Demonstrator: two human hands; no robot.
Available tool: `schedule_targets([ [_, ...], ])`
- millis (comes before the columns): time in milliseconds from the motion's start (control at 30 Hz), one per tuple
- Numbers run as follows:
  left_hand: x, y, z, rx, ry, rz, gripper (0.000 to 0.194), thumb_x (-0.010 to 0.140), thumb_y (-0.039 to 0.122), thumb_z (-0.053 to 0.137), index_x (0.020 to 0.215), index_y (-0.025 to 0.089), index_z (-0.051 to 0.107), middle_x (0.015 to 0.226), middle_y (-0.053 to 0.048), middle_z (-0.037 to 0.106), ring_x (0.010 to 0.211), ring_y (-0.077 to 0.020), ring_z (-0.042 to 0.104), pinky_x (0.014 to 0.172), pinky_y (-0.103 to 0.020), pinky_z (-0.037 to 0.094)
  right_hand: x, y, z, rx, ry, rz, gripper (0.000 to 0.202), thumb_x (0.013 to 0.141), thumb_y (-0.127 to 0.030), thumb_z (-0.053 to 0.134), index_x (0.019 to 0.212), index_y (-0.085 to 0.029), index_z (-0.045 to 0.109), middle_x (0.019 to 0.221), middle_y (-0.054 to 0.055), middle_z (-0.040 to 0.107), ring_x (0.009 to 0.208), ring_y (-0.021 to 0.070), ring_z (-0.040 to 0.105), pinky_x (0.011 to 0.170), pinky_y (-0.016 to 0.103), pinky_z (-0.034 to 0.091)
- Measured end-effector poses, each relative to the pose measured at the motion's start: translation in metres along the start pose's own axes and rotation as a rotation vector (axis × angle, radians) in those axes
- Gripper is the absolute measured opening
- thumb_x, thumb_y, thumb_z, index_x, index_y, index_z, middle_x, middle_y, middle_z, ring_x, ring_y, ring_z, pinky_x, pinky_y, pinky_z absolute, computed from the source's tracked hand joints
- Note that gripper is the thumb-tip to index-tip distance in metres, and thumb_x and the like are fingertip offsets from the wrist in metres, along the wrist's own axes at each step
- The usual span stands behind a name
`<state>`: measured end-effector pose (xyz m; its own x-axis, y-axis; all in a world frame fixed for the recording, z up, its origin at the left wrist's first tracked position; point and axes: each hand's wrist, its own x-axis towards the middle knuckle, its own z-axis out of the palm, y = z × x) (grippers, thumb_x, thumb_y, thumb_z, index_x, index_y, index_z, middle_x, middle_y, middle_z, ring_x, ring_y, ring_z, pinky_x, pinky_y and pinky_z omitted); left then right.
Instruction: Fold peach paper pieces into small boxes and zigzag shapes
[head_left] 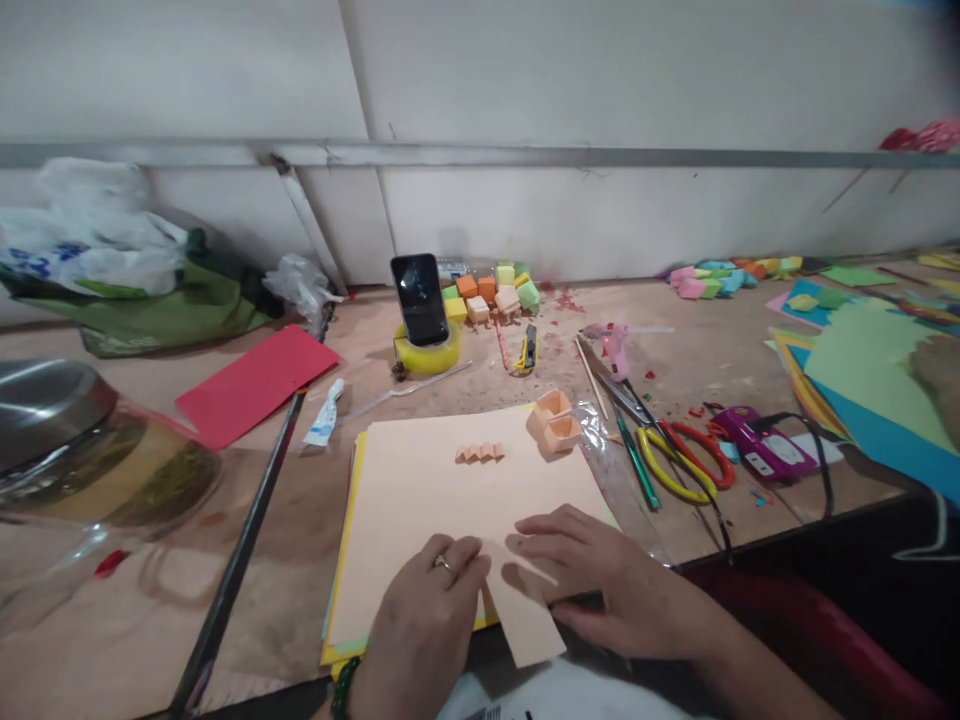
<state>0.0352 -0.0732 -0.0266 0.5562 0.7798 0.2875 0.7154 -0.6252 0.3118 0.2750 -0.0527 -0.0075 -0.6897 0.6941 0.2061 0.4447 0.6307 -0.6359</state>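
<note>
A peach paper strip lies slanted over the front edge of a stack of peach sheets, its lower end past the edge. Along the strip's left side, my left hand has its thumb and fingers closed on the paper. My right hand is on the other side, fingers stretched out and apart, resting over the strip and the top sheet. Further up the stack sit a small zigzag-folded paper piece and two open peach paper boxes near the right corner.
Right of the stack lie scissors with yellow and red handles, a green pen, a pink glue gun and a purple device. Behind are a cutter and a phone. A jar stands left; another person's hand shows far right.
</note>
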Motion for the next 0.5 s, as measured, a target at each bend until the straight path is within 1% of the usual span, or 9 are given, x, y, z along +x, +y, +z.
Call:
schedule_targets([
  [67, -0.001, -0.001, 0.001, -0.061, 0.050, -0.036, 0.032, 0.084, 0.002, 0.042, 0.098, 0.020, 0.064, 0.100, -0.007, 0.070, 0.083, -0.0201, 0.062, 0.072, -0.033, 0.057, 0.002, -0.005, -0.001, 0.012, -0.089, 0.029, 0.060, 0.072, -0.021, 0.073, 0.128, -0.019, 0.052, 0.129, 0.009, 0.058, 0.113, 0.0214, 0.052, 0.097, 0.038, 0.047],
  [100, -0.002, -0.002, 0.002, -0.087, 0.073, -0.054, 0.032, 0.084, 0.003, 0.041, 0.097, 0.020, 0.064, 0.099, -0.007, 0.071, 0.083, -0.0196, 0.063, 0.072, -0.032, 0.057, 0.003, -0.007, 0.000, 0.009, -0.107, 0.049, 0.060, 0.070, -0.024, 0.076, 0.126, -0.020, 0.055, 0.128, 0.008, 0.059, 0.111, 0.0216, 0.052, 0.096, 0.038, 0.047],
  [133, -0.002, -0.004, 0.003, -0.108, 0.090, -0.065, 0.031, 0.085, 0.004, 0.041, 0.097, 0.021, 0.065, 0.099, -0.006, 0.072, 0.083, -0.0192, 0.064, 0.071, -0.031, 0.058, 0.005, -0.009, 0.001, -0.003, -0.105, 0.070, 0.055, 0.070, -0.026, 0.077, 0.121, -0.021, 0.058, 0.124, 0.007, 0.061, 0.108, 0.0212, 0.054, 0.093, 0.037, 0.049],
  [167, -0.003, -0.004, 0.004, -0.121, 0.105, -0.067, 0.031, 0.086, 0.005, 0.041, 0.097, 0.021, 0.065, 0.099, -0.006, 0.072, 0.083, -0.0191, 0.064, 0.071, -0.031, 0.058, 0.007, -0.010, 0.003, -0.018, -0.085, 0.091, 0.044, 0.073, -0.027, 0.075, 0.115, -0.021, 0.062, 0.120, 0.006, 0.064, 0.104, 0.0204, 0.055, 0.090, 0.036, 0.050],
  [233, -0.004, -0.006, 0.006, -0.125, 0.128, -0.060, 0.029, 0.087, 0.007, 0.042, 0.098, 0.019, 0.065, 0.099, -0.007, 0.073, 0.082, -0.0190, 0.064, 0.070, -0.031, 0.058, 0.012, -0.012, 0.009, -0.030, -0.015, 0.121, 0.020, 0.083, -0.021, 0.066, 0.102, -0.021, 0.067, 0.109, 0.005, 0.068, 0.097, 0.0178, 0.056, 0.084, 0.032, 0.050],
  [267, -0.005, -0.006, 0.006, -0.120, 0.141, -0.056, 0.028, 0.087, 0.007, 0.042, 0.098, 0.019, 0.065, 0.099, -0.007, 0.073, 0.081, -0.0188, 0.064, 0.069, -0.030, 0.058, 0.013, -0.013, 0.011, -0.021, 0.018, 0.129, 0.015, 0.087, -0.017, 0.060, 0.099, -0.022, 0.067, 0.106, 0.004, 0.068, 0.094, 0.0167, 0.056, 0.082, 0.030, 0.051],
  [333, -0.005, -0.006, 0.007, -0.106, 0.178, -0.047, 0.027, 0.086, 0.007, 0.042, 0.098, 0.018, 0.064, 0.097, -0.007, 0.073, 0.079, -0.0183, 0.064, 0.067, -0.030, 0.058, 0.016, -0.015, 0.016, 0.013, 0.055, 0.143, 0.020, 0.088, -0.012, 0.054, 0.100, -0.021, 0.067, 0.103, 0.005, 0.069, 0.092, 0.0163, 0.056, 0.079, 0.029, 0.050],
  [400, -0.005, -0.006, 0.007, -0.094, 0.213, -0.040, 0.027, 0.086, 0.007, 0.042, 0.096, 0.018, 0.064, 0.095, -0.007, 0.073, 0.078, -0.0178, 0.065, 0.066, -0.029, 0.058, 0.017, -0.016, 0.020, 0.048, 0.053, 0.149, 0.020, 0.086, -0.014, 0.058, 0.102, -0.020, 0.066, 0.105, 0.006, 0.068, 0.092, 0.0174, 0.057, 0.078, 0.031, 0.050],
  [500, -0.006, -0.007, 0.005, -0.092, 0.215, -0.021, 0.029, 0.083, 0.004, 0.041, 0.095, 0.018, 0.063, 0.095, -0.006, 0.073, 0.078, -0.0173, 0.065, 0.065, -0.028, 0.057, 0.015, -0.015, 0.025, 0.116, 0.073, 0.131, 0.013, 0.087, -0.017, 0.057, 0.095, -0.019, 0.067, 0.099, 0.006, 0.068, 0.089, 0.0169, 0.058, 0.076, 0.029, 0.049],
])
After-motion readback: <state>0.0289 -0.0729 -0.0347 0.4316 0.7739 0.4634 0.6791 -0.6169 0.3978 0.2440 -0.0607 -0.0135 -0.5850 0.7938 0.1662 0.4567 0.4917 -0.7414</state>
